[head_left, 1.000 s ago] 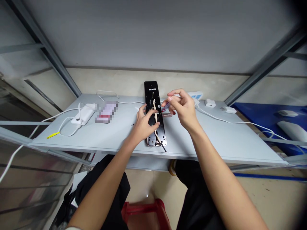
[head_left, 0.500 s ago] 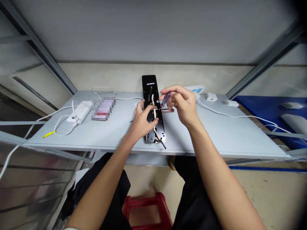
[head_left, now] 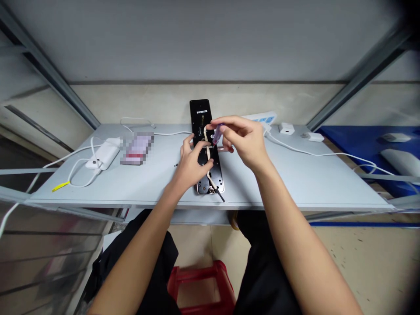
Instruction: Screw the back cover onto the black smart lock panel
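A long black door-lock panel [head_left: 199, 114] lies back side up on the table, with a metal handle [head_left: 226, 149] sticking out at its right. Along its middle runs a cream wire bundle [head_left: 208, 152] that ends in a dark tip over the front end. My left hand [head_left: 192, 164] rests on the panel's left side, its fingers spread and its thumb and index finger reaching to the wires. Between the fingers of my right hand [head_left: 244, 140] is a small screwdriver [head_left: 218, 132] with a clear purple handle, held nearly upright. Its tip points down at the panel; contact is too small to tell.
A blurred-out phone [head_left: 138, 148] and a white power bank [head_left: 104, 154] with cables lie on the left of the grey table [head_left: 282, 188]. White chargers [head_left: 286, 128] and a power strip [head_left: 271, 117] stand at the back right. A red stool [head_left: 226, 284] is below.
My right hand has moved slightly left and tilted the screwdriver more upright, bringing it over the panel. The left hand keeps its place on the panel. The whole view has shifted a little.
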Available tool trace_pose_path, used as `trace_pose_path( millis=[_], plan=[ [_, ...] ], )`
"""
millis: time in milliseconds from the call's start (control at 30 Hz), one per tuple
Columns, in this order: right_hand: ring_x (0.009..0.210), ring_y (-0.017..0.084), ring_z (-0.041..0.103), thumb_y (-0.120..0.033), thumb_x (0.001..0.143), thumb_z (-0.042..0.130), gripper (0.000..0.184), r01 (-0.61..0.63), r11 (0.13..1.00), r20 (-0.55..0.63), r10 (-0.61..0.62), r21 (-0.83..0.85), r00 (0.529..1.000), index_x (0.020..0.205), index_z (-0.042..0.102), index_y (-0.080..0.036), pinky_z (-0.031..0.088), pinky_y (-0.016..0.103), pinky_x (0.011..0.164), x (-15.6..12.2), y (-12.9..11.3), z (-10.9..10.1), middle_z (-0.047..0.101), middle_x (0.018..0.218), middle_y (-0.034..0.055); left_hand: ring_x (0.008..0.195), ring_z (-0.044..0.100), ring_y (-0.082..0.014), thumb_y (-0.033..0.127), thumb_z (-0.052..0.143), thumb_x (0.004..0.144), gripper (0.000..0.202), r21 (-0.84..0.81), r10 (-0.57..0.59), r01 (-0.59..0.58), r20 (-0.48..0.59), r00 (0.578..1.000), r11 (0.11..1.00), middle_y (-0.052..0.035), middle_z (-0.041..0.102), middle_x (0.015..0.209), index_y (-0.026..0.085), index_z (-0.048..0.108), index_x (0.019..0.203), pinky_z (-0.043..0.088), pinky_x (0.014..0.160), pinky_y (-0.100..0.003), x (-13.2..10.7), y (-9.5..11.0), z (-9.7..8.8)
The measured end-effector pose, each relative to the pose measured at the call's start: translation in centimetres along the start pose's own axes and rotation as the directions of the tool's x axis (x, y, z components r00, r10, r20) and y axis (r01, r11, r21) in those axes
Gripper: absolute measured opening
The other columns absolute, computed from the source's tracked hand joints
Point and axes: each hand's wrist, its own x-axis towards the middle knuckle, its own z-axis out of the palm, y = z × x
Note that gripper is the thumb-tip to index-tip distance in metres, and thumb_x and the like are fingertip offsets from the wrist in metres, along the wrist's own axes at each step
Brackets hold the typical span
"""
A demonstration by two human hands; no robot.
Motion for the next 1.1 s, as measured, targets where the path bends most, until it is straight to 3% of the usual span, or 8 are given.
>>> trace_pose_path(
  millis=[133, 333, 467, 567, 667, 867, 1000, 1100],
  plan=[
    [0.049, 0.006, 0.048, -0.05, 0.1, 0.076, 0.026, -0.044, 0.998, 0.008, 0.043, 0.036, 0.999, 0.1, 0.078, -0.024, 0.039, 0.025, 0.044, 0.2, -0.1, 0.4, 0.079, 0.086, 0.0008, 0.162, 0.043, -0.0396, 0.017, 0.078, 0.093, 0.046, 0.018, 0.003, -0.003, -0.002, 1.0, 1.0, -0.0133, 0.037, 0.169, 0.03, 0.068, 0.136, 0.038, 0.136, -0.063, 0.1, 0.1, 0.1],
    [0.051, 0.008, 0.053, -0.057, 0.081, 0.097, 0.052, -0.077, 0.993, -0.057, 0.082, 0.088, 0.995, 0.091, 0.055, -0.028, 0.038, 0.022, 0.042, 0.2, -0.3, 0.8, 0.078, 0.08, -0.0017, 0.166, 0.038, -0.0403, 0.015, 0.078, 0.091, 0.047, 0.02, 0.001, -0.001, -0.016, 1.0, 1.0, -0.0137, 0.038, 0.167, 0.03, 0.067, 0.134, 0.037, 0.137, -0.062, 0.1, 0.4, 0.2],
    [0.053, 0.008, 0.054, -0.059, 0.084, 0.094, 0.042, -0.031, 0.999, -0.045, 0.032, 0.023, 0.998, 0.097, 0.071, -0.026, 0.046, 0.026, 0.045, 0.2, -0.3, 0.0, 0.084, 0.1, 0.0043, 0.166, 0.039, -0.0393, 0.016, 0.078, 0.092, 0.047, 0.03, 0.013, -0.013, -0.016, 1.0, 0.999, -0.0132, 0.039, 0.167, 0.031, 0.068, 0.135, 0.037, 0.137, -0.061, 0.1, 0.3, 0.2],
    [0.052, 0.008, 0.054, -0.057, 0.094, 0.084, 0.033, -0.028, 0.999, -0.025, 0.028, 0.02, 0.999, 0.107, 0.08, -0.026, 0.044, 0.026, 0.043, 0.3, -0.2, -0.5, 0.084, 0.104, 0.0042, 0.163, 0.043, -0.0388, 0.017, 0.078, 0.092, 0.048, 0.035, 0.016, -0.015, -0.019, 1.0, 0.999, -0.0127, 0.038, 0.168, 0.032, 0.068, 0.137, 0.039, 0.136, -0.062, 0.0, 0.1, 0.2],
    [0.051, 0.008, 0.05, -0.054, 0.101, 0.075, 0.028, -0.054, 0.998, -0.014, 0.054, 0.044, 0.998, 0.107, 0.078, -0.027, 0.041, 0.025, 0.042, 0.3, 0.2, -0.4, 0.081, 0.097, 0.0017, 0.159, 0.048, -0.0383, 0.016, 0.077, 0.093, 0.046, 0.037, 0.012, -0.01, -0.033, 0.999, 0.999, -0.0125, 0.039, 0.167, 0.032, 0.068, 0.135, 0.041, 0.135, -0.062, 0.0, 0.1, 0.3],
    [0.051, 0.007, 0.054, -0.052, 0.087, 0.093, 0.043, -0.067, 0.994, -0.045, 0.071, 0.09, 0.996, 0.1, 0.06, -0.028, 0.043, 0.023, 0.043, 0.4, 0.6, -0.3, 0.081, 0.095, 0.0007, 0.16, 0.046, -0.0383, 0.015, 0.077, 0.093, 0.033, 0.052, -0.007, 0.012, -0.109, 0.994, 0.999, -0.0127, 0.043, 0.164, 0.028, 0.073, 0.124, 0.04, 0.135, -0.061, 0.2, 1.2, 1.0],
    [0.06, 0.01, 0.061, -0.048, 0.089, 0.092, 0.033, -0.005, 0.999, -0.04, 0.007, 0.033, 0.999, 0.107, 0.078, -0.025, 0.051, 0.025, 0.048, 0.3, 0.5, -0.8, 0.085, 0.113, 0.0062, 0.157, 0.047, -0.0402, 0.014, 0.077, 0.093, 0.024, 0.118, 0.004, 0.015, -0.162, 0.987, 0.993, -0.0106, 0.047, 0.161, 0.028, 0.076, 0.112, 0.043, 0.132, -0.065, 0.4, 1.8, 1.3],
    [0.063, 0.012, 0.065, -0.045, 0.094, 0.087, 0.031, -0.002, 1.0, -0.048, 0.003, 0.027, 0.999, 0.118, 0.084, -0.026, 0.049, 0.025, 0.046, 0.2, 0.6, -1.0, 0.085, 0.117, 0.0072, 0.154, 0.049, -0.0409, 0.014, 0.078, 0.093, 0.019, 0.15, 0.007, 0.023, -0.195, 0.981, 0.988, -0.0105, 0.052, 0.157, 0.028, 0.076, 0.106, 0.047, 0.129, -0.066, 0.7, 2.0, 1.5]
  ],
)
